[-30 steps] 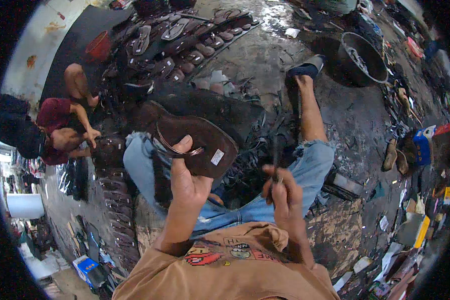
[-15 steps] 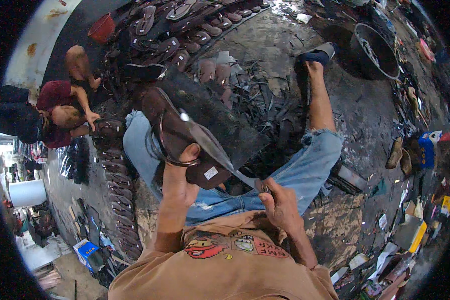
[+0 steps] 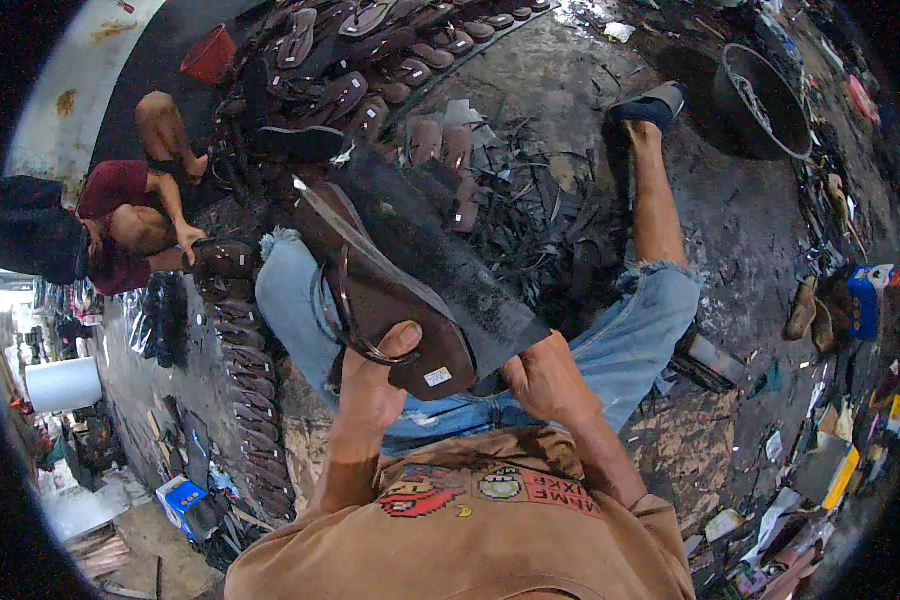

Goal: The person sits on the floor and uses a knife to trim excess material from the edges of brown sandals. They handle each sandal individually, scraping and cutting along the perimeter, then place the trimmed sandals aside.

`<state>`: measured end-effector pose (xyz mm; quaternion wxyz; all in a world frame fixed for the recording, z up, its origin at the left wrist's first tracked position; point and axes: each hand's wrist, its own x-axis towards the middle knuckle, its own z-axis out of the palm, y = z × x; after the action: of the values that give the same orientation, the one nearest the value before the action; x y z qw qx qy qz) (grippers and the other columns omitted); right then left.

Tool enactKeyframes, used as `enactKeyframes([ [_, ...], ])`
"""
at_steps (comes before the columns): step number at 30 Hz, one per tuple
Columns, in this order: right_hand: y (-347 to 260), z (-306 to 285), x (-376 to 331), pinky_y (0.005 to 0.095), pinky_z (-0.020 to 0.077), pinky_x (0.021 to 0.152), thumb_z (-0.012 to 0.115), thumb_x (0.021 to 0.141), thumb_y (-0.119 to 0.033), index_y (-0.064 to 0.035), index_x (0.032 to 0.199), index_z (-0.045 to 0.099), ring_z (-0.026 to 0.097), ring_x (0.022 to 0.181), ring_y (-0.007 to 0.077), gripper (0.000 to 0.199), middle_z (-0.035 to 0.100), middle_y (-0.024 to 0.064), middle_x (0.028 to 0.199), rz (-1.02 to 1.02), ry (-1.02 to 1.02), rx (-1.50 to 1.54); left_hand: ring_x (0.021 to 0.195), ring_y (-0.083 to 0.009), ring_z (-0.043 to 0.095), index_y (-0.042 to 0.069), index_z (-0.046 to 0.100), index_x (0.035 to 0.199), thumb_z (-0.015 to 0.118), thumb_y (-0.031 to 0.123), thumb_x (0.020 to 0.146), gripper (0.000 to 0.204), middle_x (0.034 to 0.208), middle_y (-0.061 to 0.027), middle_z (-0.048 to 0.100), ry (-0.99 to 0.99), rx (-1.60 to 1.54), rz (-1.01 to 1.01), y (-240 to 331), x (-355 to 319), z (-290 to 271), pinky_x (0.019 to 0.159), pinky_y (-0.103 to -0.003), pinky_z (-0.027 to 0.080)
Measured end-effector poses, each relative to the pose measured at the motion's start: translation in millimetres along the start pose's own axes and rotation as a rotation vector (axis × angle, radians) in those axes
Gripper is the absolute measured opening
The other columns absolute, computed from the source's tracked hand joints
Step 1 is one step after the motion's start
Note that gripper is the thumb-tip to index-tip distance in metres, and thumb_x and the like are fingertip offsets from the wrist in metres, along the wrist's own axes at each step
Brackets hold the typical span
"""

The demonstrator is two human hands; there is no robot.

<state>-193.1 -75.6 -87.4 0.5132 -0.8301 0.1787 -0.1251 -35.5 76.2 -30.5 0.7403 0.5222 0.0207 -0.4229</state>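
Note:
My left hand (image 3: 375, 385) grips a brown sandal (image 3: 400, 310) near its heel, the thumb pressed on the footbed beside a small white label. Its straps arch at the left, and a grey edge runs along its right side. Beneath and beyond the sandal slants a dark flat sheet (image 3: 460, 275), over my lap. My right hand (image 3: 552, 385) is closed at the sheet's near end, just right of the sandal's heel. Its fingertips are hidden, and what they hold does not show.
Black offcuts (image 3: 545, 220) lie between my legs. Rows of sandals (image 3: 345, 90) stand at the far left, and a stacked line of sandals (image 3: 260, 400) runs beside me. Another person's hand (image 3: 188, 240) works at the left. A black tub (image 3: 808, 150) sits far right.
The sandal has turned and come slightly nearer. My right hand has shifted to the sheet's near end; the long grey strip stretching from the sandal to it no longer shows there.

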Motion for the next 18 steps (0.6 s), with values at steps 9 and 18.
enactKeyframes([
  [9, 32, 7, 42, 0.0452, 0.0495, 0.082, 0.074, 0.070, -0.016, -0.0068, 0.101, 0.066, 0.063, 0.089, 0.0380, 0.034, 0.068, 0.0164, 0.096, -0.190, -0.161, 0.085, 0.101, -0.0214, 0.066, 0.002, 0.059, 0.123, 0.077, 0.009, 0.080, 0.047, 0.110, -0.0085, 0.067, -0.069, 0.069, -0.104, 0, -11, -20, 0.088, -0.037, 0.056],
  [18, 23, 75, 125, 0.0391, 0.0567, 0.072, 0.067, 0.091, -0.025, -0.0072, 0.131, 0.060, 0.070, 0.076, 0.0358, 0.044, 0.071, 0.0153, 0.088, -0.419, 0.395, 0.155, 0.099, -0.0201, 0.066, 0.001, 0.058, 0.125, 0.075, 0.012, 0.084, 0.045, 0.110, -0.0084, 0.067, -0.012, 0.030, -0.173, 2, -23, -30, 0.088, -0.036, 0.055],
])
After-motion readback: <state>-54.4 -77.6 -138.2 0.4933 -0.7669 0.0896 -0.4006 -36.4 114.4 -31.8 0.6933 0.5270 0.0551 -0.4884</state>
